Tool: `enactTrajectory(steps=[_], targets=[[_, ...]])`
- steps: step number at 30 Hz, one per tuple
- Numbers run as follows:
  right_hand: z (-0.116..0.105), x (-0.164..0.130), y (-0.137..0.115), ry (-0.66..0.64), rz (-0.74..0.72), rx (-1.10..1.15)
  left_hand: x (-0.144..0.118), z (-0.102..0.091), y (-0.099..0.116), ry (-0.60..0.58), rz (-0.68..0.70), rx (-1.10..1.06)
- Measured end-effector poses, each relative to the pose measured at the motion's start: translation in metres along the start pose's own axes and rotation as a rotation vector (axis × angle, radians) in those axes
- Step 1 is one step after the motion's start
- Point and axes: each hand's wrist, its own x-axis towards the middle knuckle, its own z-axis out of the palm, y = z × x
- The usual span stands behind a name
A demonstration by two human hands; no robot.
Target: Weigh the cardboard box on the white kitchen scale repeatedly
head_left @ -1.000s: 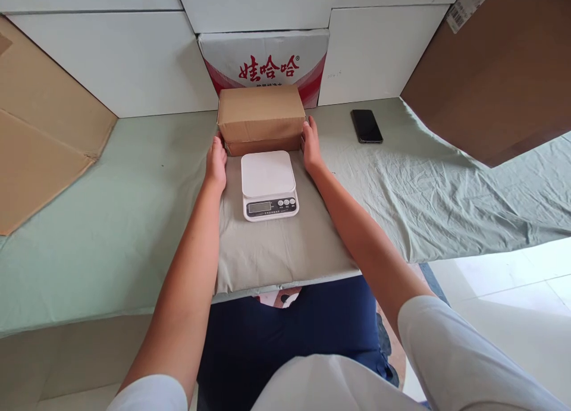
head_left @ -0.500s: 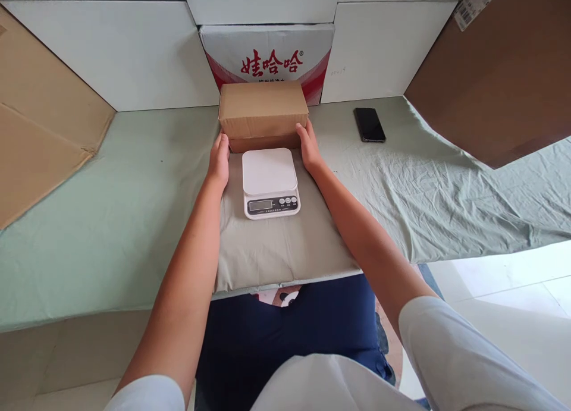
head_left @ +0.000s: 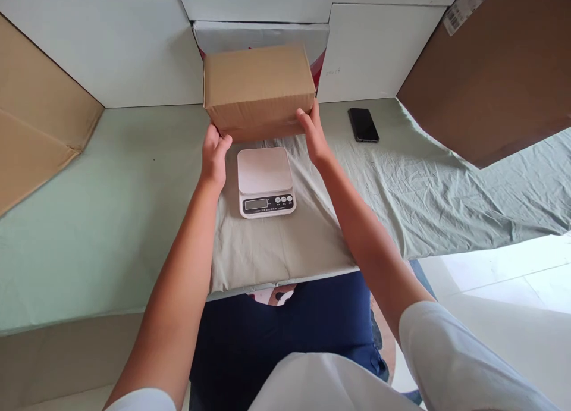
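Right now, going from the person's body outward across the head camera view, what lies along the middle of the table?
White digital kitchen scale on the pale green cloth, then the plain brown cardboard box held between the left hand and right hand, then the white carton with red print against the wall.

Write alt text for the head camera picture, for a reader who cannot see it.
Seen from above, a person's left hand and right hand grip a closed cardboard box by its lower corners, raised over the far edge of a small white kitchen scale. The scale sits on a pale green cloth; a black phone lies to the right.
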Motion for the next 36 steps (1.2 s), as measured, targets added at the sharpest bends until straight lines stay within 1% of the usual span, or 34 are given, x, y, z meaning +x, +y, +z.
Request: enactTrajectory(steps=[3,5,9,13,16,20,24,29,36], targets=[[-0.004,-0.023,-0.024,-0.04,-0.03,-0.055,-0.015,0.002,0.011,0.023,0.115,0.029],[-0.006,-0.045,-0.031,-0.071,-0.018,-0.077,-0.03,0.001,0.017,0.028,0.121,0.057],[-0.006,-0.082,-0.036,-0.088,0.008,-0.031,-0.067,-0.005,0.022,-0.01,0.143,0.084],[-0.002,-0.102,-0.043,-0.114,0.024,0.009,-0.101,-0.016,0.021,-0.046,0.18,0.079],[0.0,-0.115,-0.045,-0.115,0.048,0.01,-0.118,-0.021,0.019,-0.077,0.169,0.099],[0.001,-0.124,-0.038,-0.067,0.043,0.002,-0.126,-0.021,0.019,-0.107,0.18,0.092],[0.001,-0.123,-0.03,-0.017,0.07,0.019,-0.129,-0.017,0.022,-0.117,0.179,0.075],[0.003,-0.122,-0.026,-0.011,0.087,0.084,-0.132,-0.016,0.025,-0.112,0.169,0.077],[0.006,-0.123,-0.022,0.007,0.112,0.078,-0.131,-0.017,0.022,-0.098,0.129,0.104]])
